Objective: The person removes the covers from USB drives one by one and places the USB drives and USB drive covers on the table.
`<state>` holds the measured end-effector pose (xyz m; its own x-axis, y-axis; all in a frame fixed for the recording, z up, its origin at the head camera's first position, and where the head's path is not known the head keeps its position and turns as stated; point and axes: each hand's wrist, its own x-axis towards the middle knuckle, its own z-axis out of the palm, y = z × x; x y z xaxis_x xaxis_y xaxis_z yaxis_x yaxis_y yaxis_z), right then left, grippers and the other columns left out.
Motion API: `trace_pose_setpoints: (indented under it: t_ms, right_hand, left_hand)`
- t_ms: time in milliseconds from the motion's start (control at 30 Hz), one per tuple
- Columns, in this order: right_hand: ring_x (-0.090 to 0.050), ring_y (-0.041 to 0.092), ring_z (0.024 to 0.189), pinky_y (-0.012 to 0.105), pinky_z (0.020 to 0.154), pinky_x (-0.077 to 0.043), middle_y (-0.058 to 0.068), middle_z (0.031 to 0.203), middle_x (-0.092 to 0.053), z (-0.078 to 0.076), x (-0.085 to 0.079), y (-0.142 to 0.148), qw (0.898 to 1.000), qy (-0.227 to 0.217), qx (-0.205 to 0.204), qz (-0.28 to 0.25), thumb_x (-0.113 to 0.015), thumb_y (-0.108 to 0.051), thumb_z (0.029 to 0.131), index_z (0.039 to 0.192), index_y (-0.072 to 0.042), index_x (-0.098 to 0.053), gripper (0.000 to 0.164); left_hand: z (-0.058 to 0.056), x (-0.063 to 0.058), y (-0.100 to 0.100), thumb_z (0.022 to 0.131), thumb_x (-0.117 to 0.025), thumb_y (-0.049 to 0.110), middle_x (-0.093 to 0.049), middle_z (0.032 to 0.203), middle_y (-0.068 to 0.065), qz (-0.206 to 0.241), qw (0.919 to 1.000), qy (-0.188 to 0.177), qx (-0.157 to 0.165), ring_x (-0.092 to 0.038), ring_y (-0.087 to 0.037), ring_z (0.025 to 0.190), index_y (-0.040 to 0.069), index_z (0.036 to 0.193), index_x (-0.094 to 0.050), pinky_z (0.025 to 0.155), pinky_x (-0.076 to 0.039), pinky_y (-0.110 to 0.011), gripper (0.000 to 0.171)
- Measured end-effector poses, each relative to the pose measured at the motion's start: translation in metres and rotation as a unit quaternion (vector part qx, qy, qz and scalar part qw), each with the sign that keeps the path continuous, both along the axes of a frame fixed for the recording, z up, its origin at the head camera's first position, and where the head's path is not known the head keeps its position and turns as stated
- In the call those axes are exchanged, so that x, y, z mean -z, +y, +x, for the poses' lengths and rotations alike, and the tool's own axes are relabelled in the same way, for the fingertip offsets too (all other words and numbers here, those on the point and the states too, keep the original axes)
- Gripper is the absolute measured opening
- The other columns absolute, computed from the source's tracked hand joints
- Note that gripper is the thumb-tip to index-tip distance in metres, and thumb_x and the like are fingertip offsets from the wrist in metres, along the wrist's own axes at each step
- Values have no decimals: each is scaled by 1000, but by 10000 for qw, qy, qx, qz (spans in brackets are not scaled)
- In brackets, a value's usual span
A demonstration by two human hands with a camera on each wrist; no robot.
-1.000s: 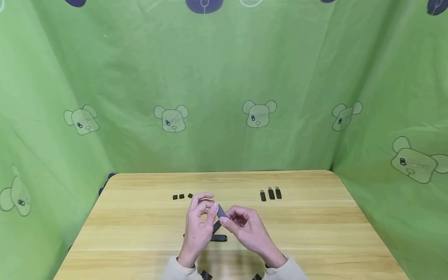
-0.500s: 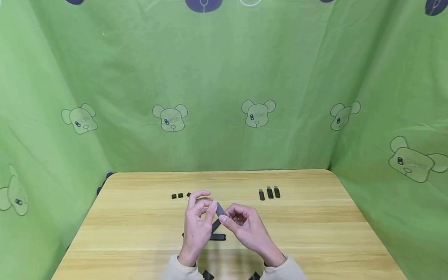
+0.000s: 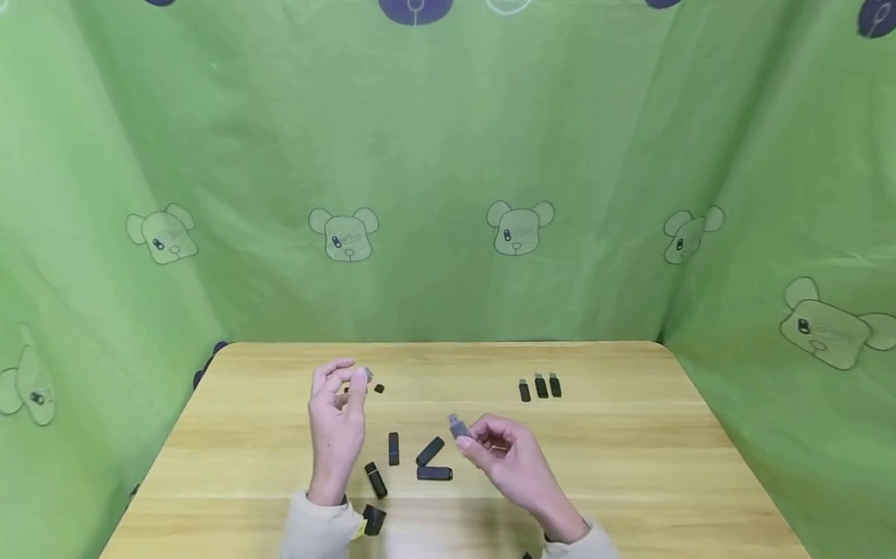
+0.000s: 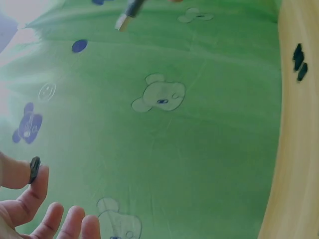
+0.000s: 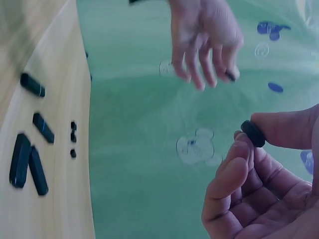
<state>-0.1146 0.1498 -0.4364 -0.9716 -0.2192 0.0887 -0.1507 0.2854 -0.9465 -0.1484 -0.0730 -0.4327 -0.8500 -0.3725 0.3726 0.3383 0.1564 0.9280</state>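
My left hand is raised at left and pinches a small USB cap between thumb and index finger. My right hand pinches the body of a USB flash drive, whose metal plug is bare and points up and away. The two hands are apart, both above the table. On the table between them lie several capped flash drives at different angles. Loose small caps sit behind my left hand, which partly hides them in the head view.
Three uncapped flash drives stand in a row at the back right of the wooden table. A green curtain with bear faces encloses the back and sides.
The cap has come off the flash drive between my hands. My left hand has moved left and slightly back with the cap; my right hand keeps the drive, its plug now showing.
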Motion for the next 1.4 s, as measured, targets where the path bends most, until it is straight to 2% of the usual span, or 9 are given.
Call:
trace_pose_setpoints:
  t_ms: [67,167,300,400,533,667,833,1100,1400]
  right_hand:
    - [-58,10,67,23,61,-49,15,85,-68,-2,1,5,9998,-2,167,-70,-74,-18,91,90,-2,-68,16]
    - [-57,9,63,23,58,-49,13,81,-68,-8,1,10,9995,20,315,-85,-75,-19,91,90,-2,-69,17]
    - [-57,8,62,23,56,-50,5,78,-67,-16,-1,16,9989,61,461,26,-75,-22,91,92,-3,-71,20]
    - [-59,10,62,25,56,-53,5,78,-68,-24,-2,25,9969,-12,782,93,-76,-24,91,96,-1,-71,24]
    - [-63,14,65,29,59,-57,5,81,-71,-37,0,41,9910,-255,1296,238,-77,-28,91,102,-1,-70,30]
    - [-64,12,69,27,61,-57,14,91,-73,-50,1,57,9852,-425,1633,302,-74,-25,93,108,0,-69,30]
    - [-65,9,70,25,59,-55,19,97,-74,-67,2,67,9850,-446,1643,270,-69,-17,96,114,6,-67,30]
    - [-64,7,68,21,50,-47,-2,83,-75,-91,17,74,9802,-842,1750,385,-68,-20,98,116,4,-68,30]
    - [-66,15,73,28,58,-54,1,81,-73,-119,49,77,9759,-1000,1843,601,-68,-22,97,112,4,-70,29]
  left_hand:
    - [-1,1,-4,102,-61,23,-59,126,-12,-148,9998,-83,145,-53,-15,115,1,92,-72,87,-51,-28,27]
    - [0,10,-5,101,-64,24,-59,127,-14,-153,9989,-293,339,-54,-20,117,1,92,-73,88,-51,-30,26]
    - [2,19,-5,99,-67,21,-59,128,-13,-60,9987,-376,345,-55,-26,120,0,92,-74,86,-52,-27,24]
    - [3,21,-7,98,-68,21,-60,129,-13,-93,9984,-399,388,-55,-28,122,1,94,-74,86,-53,-27,22]
    - [5,26,-9,97,-69,22,-62,127,-13,-96,9981,-435,432,-56,-20,118,5,95,-74,88,-52,-32,17]
    - [7,31,-9,98,-68,22,-68,117,-9,-100,9972,-469,567,-58,-11,109,9,99,-73,88,-51,-34,14]
    - [9,34,-9,99,-67,24,-72,107,-5,-191,9960,-493,723,-60,-6,101,12,100,-73,87,-53,-31,13]
    - [11,37,-9,99,-66,26,-73,99,-7,-304,9900,-639,1217,-64,-9,94,14,101,-72,82,-56,-28,14]
    - [10,38,-12,98,-67,30,-76,93,-5,-378,9900,-774,1118,-66,-9,91,17,99,-72,80,-51,-29,14]
